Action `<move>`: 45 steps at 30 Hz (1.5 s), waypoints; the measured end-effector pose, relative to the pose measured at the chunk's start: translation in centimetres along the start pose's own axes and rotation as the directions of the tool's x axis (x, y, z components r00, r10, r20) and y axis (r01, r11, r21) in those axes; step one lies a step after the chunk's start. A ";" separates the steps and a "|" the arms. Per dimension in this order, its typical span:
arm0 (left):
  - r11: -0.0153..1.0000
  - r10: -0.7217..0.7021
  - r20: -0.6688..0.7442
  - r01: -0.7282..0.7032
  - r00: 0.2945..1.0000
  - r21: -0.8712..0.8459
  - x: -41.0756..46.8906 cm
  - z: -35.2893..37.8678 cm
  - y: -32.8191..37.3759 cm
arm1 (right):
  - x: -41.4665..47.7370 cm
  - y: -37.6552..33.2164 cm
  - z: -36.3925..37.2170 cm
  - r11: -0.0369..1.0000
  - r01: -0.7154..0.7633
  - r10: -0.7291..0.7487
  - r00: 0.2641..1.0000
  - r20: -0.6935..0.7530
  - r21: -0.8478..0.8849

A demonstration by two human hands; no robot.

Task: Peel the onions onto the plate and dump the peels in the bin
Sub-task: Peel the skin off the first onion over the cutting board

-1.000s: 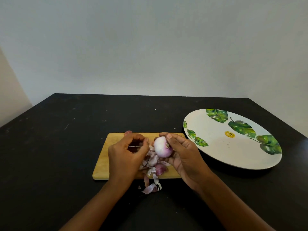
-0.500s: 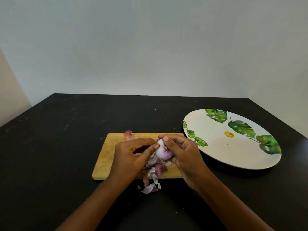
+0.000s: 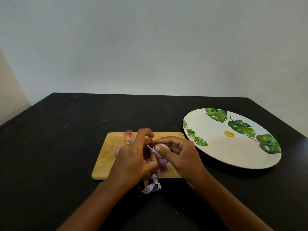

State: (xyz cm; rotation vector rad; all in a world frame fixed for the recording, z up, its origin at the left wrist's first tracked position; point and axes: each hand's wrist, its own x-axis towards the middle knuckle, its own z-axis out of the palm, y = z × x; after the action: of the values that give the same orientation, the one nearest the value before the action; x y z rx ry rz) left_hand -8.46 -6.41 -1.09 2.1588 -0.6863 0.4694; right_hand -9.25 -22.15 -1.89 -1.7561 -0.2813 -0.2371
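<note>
A small purple-white onion (image 3: 162, 160) is held over the wooden cutting board (image 3: 106, 155). My right hand (image 3: 181, 155) grips it from the right, thumb on top. My left hand (image 3: 133, 157) pinches a strip of skin at the onion's left side. Loose purple peels (image 3: 152, 186) lie on the board's front edge and spill onto the table. More peel (image 3: 128, 135) sits at the board's back edge, behind my left hand. The white plate (image 3: 216, 147) with green leaf prints lies to the right, holding nothing. No bin is in view.
The black table (image 3: 50, 155) reaches to a pale wall at the back. Its right edge runs just past the plate. The board's right corner nearly touches the plate's rim.
My hands have closed together over the onion and lowered it toward the board. The left fingers have taken hold of the skin. The onion is more hidden than before.
</note>
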 end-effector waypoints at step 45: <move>0.935 -0.105 -0.257 0.007 0.961 -0.354 0.3 0.2 -1.2 | 0.5 -0.3 0.4 0.846 -0.206 0.217 0.975 0.035 0.492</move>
State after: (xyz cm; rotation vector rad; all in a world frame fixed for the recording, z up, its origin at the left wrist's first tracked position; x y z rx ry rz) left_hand -7.46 -6.06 -1.74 1.7318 -0.5076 0.5557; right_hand -8.87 -21.64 -1.54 -1.2579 -0.1130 -0.0162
